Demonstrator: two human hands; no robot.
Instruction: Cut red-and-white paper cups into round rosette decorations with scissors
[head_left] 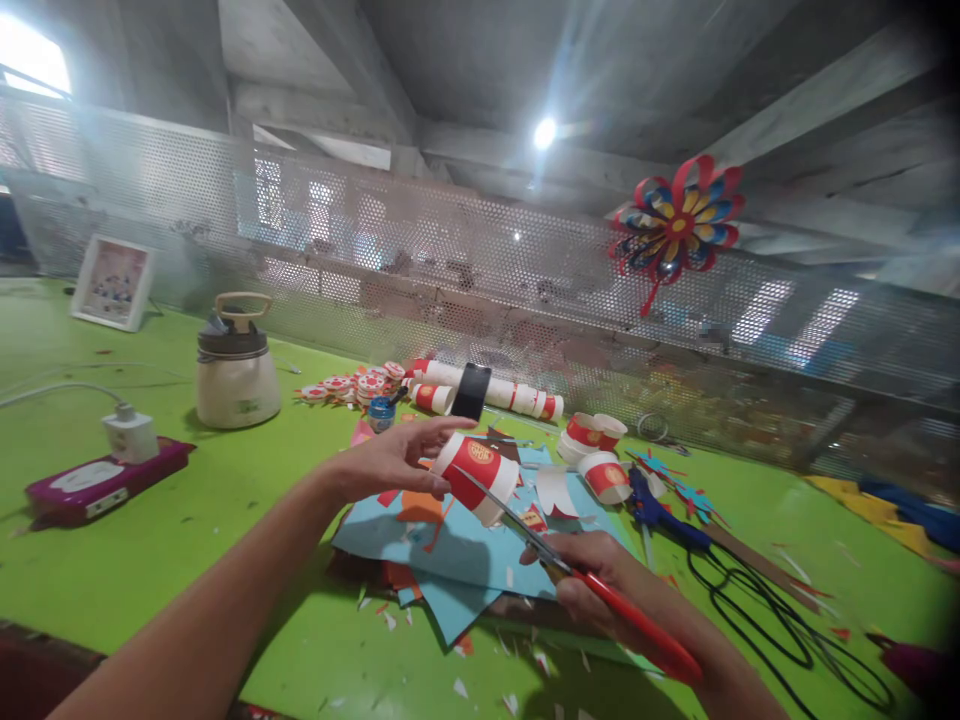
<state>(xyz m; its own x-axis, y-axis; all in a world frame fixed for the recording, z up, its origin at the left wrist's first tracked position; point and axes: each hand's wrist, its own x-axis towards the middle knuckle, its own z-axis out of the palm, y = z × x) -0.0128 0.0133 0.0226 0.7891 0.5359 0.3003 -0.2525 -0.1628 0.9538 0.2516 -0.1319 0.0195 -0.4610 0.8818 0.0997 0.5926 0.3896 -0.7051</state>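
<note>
My left hand grips a red and white paper cup by its left end, with the cup tilted on its side above the table. In my right hand is a pair of scissors with red handles; the blades reach up and left across the cup's side. Whether the blades have cut into the cup cannot be made out. Under both hands lie sheets of light blue paper with orange scraps. A cut white piece of cup rests to the right of the held cup.
More paper cups stand and lie at the right, near a blue glue gun with a black cord. A row of stacked cups, a phone and a jar are behind. A jug and purple power strip sit left.
</note>
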